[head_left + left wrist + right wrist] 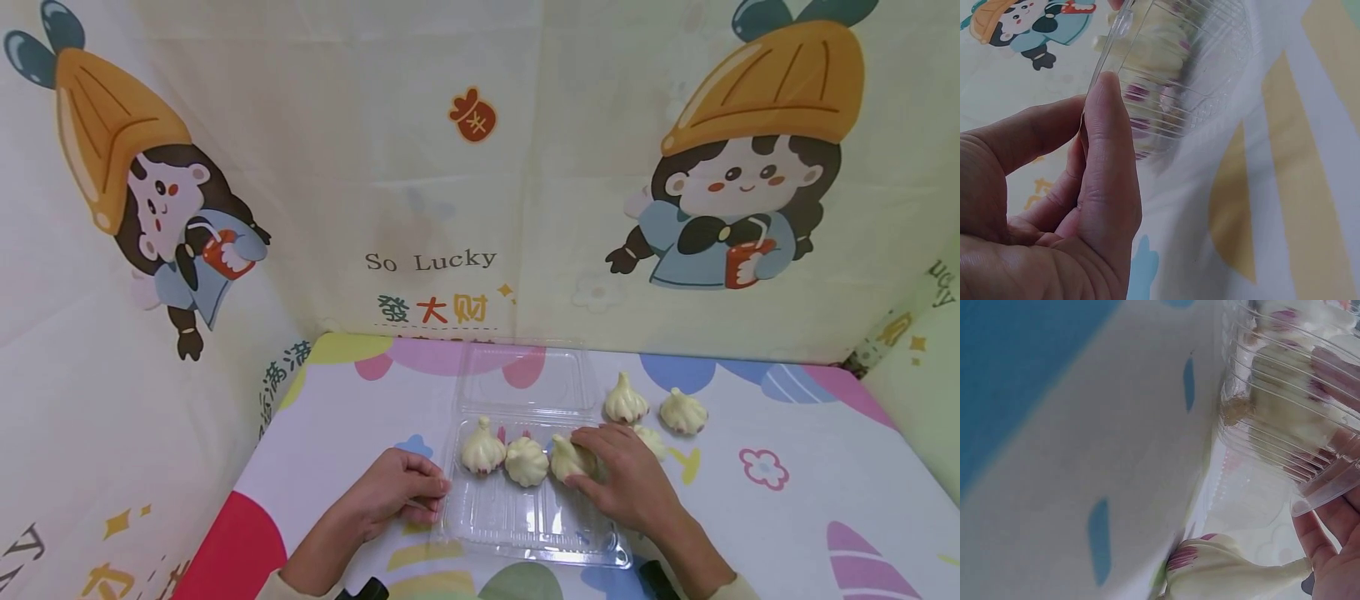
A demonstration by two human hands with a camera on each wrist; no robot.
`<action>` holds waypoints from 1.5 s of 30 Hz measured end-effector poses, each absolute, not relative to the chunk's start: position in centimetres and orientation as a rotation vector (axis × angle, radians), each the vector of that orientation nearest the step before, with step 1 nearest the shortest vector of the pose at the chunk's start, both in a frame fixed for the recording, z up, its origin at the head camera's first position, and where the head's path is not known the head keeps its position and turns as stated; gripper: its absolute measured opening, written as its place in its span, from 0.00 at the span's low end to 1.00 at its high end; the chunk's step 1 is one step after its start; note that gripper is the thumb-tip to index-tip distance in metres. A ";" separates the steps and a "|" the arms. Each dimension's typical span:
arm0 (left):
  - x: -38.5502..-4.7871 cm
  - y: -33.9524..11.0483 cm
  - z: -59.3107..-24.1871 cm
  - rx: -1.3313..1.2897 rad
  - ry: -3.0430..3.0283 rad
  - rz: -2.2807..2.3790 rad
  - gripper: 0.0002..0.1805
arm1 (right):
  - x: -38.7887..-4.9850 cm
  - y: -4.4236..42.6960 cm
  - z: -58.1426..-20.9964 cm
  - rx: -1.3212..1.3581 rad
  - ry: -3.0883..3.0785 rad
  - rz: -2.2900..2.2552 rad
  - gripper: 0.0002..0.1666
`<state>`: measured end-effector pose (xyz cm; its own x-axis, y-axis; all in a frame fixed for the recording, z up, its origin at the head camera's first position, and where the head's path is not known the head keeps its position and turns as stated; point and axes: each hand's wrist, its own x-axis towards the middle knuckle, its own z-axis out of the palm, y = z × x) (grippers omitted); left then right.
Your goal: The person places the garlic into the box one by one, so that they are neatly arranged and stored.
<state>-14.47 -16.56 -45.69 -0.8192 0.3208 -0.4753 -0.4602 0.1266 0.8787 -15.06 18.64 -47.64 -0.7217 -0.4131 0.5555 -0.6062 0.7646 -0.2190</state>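
A clear plastic clamshell box (510, 523) lies with its lid (517, 375) folded back away from me. My left hand (396, 490) pinches the box's left rim between thumb and fingers, as the left wrist view also shows. Two garlic bulbs, one at the left (482, 447) and one in the middle (527, 463), sit in the box's far half. Beside them, a third garlic bulb (567, 458) is held by my right hand (628, 477), whose fingers and thumb curl round it. In the right wrist view, ribbed plastic wall (1279, 394) partly covers that hand's fingers.
Right of the box stand two more garlic bulbs, a nearer-to-lid one (625, 400) and one farther right (683, 412). Another garlic bulb (649, 442) is partly hidden behind my right hand. A patterned cloth (750, 517) covers the table; printed sheets (585, 208) enclose it.
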 end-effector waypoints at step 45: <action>-14.4 -16.5 -45.9 -0.147 1.860 1.743 0.07 | -14.8 20.6 -45.5 0.637 -2.407 0.817 0.32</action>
<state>-14.42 -16.49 -45.85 -0.8258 0.3024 -0.4761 -0.4555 0.1404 0.8791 -14.80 20.57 -45.53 -0.7571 -0.2616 0.5986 -0.5719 0.7084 -0.4137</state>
